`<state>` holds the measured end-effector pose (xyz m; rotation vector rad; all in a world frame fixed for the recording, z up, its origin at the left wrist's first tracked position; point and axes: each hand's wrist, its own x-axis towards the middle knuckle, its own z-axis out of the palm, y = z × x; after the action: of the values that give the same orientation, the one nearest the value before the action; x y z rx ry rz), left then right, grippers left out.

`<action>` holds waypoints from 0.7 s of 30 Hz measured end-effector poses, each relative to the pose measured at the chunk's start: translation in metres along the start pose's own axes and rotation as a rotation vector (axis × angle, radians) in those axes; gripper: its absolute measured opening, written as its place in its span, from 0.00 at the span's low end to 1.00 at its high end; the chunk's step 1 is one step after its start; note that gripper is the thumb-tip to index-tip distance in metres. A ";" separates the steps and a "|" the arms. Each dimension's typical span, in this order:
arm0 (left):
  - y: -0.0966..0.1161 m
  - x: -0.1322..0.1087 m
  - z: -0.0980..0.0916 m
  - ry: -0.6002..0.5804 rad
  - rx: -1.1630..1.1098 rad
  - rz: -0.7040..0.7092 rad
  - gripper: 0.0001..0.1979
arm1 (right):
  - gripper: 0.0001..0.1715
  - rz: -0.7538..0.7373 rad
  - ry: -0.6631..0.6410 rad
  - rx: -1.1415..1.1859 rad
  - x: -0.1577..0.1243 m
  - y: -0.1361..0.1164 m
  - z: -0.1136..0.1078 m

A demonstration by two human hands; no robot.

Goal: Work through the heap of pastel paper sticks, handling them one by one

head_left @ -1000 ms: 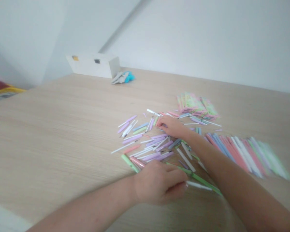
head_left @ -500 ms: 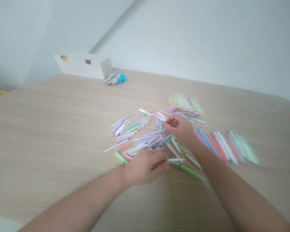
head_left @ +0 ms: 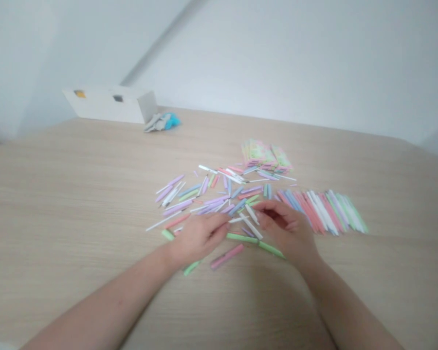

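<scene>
My left hand (head_left: 200, 236) is closed in a pinch over the near side of a loose heap of pen parts. From its fingertips a short white pen part (head_left: 239, 219) sticks out to the right. My right hand (head_left: 290, 231) is close by on the right, thumb and forefinger bent together; blur hides whatever is between them. Just by its fingertips is a white pen barrel (head_left: 251, 214). Below both hands lie a pink pen barrel (head_left: 227, 256) and green pen parts (head_left: 272, 249). Purple pen parts (head_left: 175, 206) and thin white refills spread out to the left.
A neat row of pastel pens (head_left: 324, 211) lies right of my right hand. Behind the heap are stacked green-and-pink packets (head_left: 264, 155). Farther back on the wooden table (head_left: 76, 194) stand a white box (head_left: 107, 107) and a crumpled grey-and-blue cloth-like item (head_left: 163, 122).
My right hand has come back from the far side of the heap to beside my left hand. The left hand has shifted away slightly, uncovering the pink barrel. The view has turned a little right.
</scene>
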<state>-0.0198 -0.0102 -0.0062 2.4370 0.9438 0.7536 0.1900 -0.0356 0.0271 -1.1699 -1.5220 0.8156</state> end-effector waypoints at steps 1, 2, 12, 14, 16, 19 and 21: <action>0.000 0.000 -0.001 0.002 0.008 -0.011 0.11 | 0.06 -0.015 -0.018 -0.015 -0.001 0.001 -0.001; -0.001 0.000 -0.001 0.003 0.012 -0.015 0.11 | 0.06 -0.024 -0.039 -0.039 -0.001 0.002 -0.002; 0.001 0.000 -0.001 0.026 0.049 0.027 0.10 | 0.06 -0.108 -0.138 -0.192 -0.003 0.005 -0.005; 0.001 0.000 -0.001 0.025 0.064 0.032 0.10 | 0.07 -0.128 -0.140 -0.218 -0.003 0.004 -0.006; 0.000 0.000 -0.001 0.025 0.073 0.037 0.10 | 0.08 -0.143 -0.151 -0.245 -0.003 0.004 -0.006; -0.001 -0.001 0.000 0.017 0.088 0.056 0.09 | 0.08 -0.187 -0.171 -0.301 -0.002 0.003 -0.008; -0.002 -0.001 0.000 0.008 0.105 0.065 0.09 | 0.08 -0.225 -0.180 -0.341 -0.002 0.003 -0.009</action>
<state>-0.0214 -0.0095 -0.0078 2.5690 0.9329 0.7536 0.1992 -0.0373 0.0263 -1.1623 -1.9582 0.5331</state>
